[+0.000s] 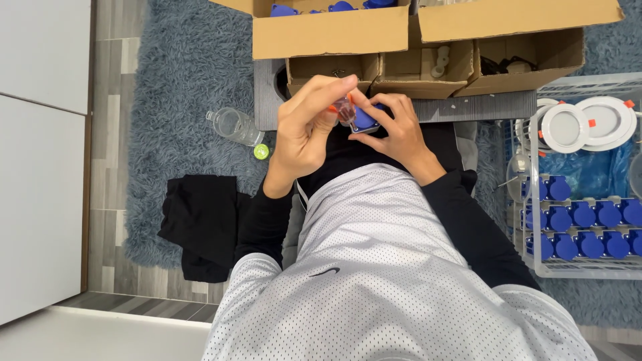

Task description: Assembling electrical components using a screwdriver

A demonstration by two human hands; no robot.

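Note:
Both hands meet in front of my chest over my lap. My right hand (394, 130) grips a small blue socket part (364, 120) from the right and below. My left hand (309, 124) comes in from the left, its fingers pinched on a small clear reddish piece (346, 110) that touches the top of the blue part. My fingers hide most of both pieces. Black sleeves cover both forearms.
Open cardboard boxes (331, 33) stand ahead, with smaller compartments (408, 70) holding small parts. A white wire basket (582, 267) at right holds several blue sockets and round white lamps (567, 127). A clear plastic bottle (234, 126), its green cap (261, 152) and a black cloth (200, 224) lie on the grey rug.

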